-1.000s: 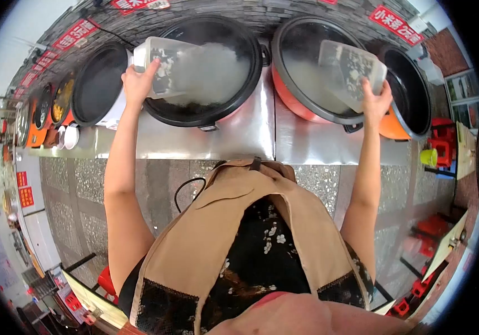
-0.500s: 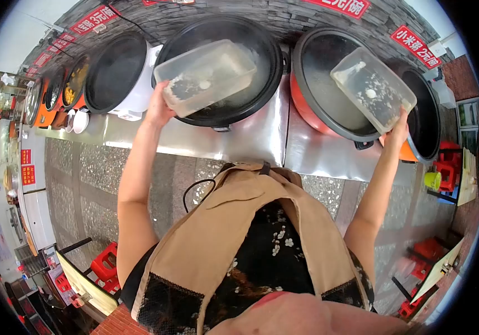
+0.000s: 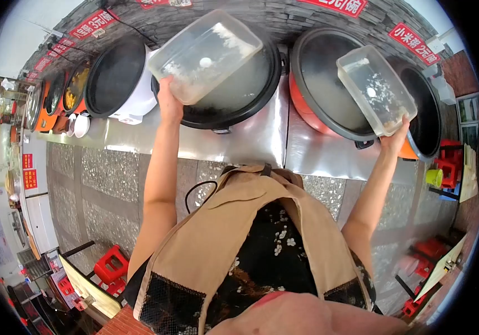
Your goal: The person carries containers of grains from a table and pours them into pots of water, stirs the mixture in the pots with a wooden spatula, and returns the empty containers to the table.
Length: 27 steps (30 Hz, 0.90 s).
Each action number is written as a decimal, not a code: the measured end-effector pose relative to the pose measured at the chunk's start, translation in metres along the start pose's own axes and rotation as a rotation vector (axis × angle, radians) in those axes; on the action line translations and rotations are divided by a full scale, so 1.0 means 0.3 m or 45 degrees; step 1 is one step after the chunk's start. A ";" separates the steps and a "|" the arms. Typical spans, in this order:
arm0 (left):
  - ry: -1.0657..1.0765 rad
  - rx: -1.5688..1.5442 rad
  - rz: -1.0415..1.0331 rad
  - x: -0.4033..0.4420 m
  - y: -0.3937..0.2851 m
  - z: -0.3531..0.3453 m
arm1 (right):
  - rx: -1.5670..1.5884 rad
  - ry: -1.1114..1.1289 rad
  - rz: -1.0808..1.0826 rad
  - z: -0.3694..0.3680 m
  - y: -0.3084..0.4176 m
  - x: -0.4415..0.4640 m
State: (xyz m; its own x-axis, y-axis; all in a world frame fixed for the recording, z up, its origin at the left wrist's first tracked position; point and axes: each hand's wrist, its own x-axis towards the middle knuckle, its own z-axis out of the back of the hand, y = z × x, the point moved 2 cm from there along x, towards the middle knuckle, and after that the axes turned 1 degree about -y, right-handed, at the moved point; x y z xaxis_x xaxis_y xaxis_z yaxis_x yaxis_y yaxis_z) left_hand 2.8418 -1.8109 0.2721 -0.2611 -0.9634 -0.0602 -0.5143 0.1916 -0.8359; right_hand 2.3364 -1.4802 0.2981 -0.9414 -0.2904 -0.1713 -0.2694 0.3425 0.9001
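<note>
My left hand [image 3: 170,100] grips the near corner of a clear plastic container [image 3: 217,67], which is tilted over a large black-rimmed pot [image 3: 250,111] of steaming, cloudy liquid. White residue clings to the inside of that container. A second clear plastic container [image 3: 356,78] is held at its lower corner by my right hand [image 3: 394,137]. White bits stick to its inside too. It slants above the right side of an orange-red pot [image 3: 320,86] with pale liquid in it. The fingers of both hands are partly hidden behind the containers.
A white pot [image 3: 137,95] with a dark inside stands left on the steel counter [image 3: 261,134]. Farther left are white bowls [image 3: 82,125] and a pot with yellow pieces [image 3: 74,92]. Another dark pot [image 3: 426,111] is at the right. Red stools [image 3: 111,263] stand behind me.
The left container has moved up toward the wall and tilted more steeply, with my left hand shifting right. The right container has turned slightly more upright above the pot's edge.
</note>
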 end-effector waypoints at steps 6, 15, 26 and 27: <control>-0.112 0.046 -0.072 0.006 -0.005 0.109 | 0.222 0.171 -0.128 -0.084 -0.120 -0.042; -0.390 0.344 0.076 -0.028 -0.078 0.083 | 0.192 0.096 -0.459 -0.194 -0.144 -0.084; -0.411 0.306 0.223 -0.016 -0.055 0.098 | 0.174 0.227 -0.513 -0.095 -0.143 0.032; -0.413 0.298 0.216 -0.021 -0.066 0.094 | 0.304 0.472 -0.487 -0.089 -0.085 -0.005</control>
State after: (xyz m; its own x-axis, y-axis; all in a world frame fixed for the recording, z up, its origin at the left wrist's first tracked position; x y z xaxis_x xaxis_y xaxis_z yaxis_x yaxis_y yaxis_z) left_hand 2.8767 -1.8140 0.2735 -0.0367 -0.9382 -0.3442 -0.2776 0.3405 -0.8983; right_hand 2.3500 -1.5124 0.2861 -0.6459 -0.7117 -0.2762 -0.6553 0.3313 0.6788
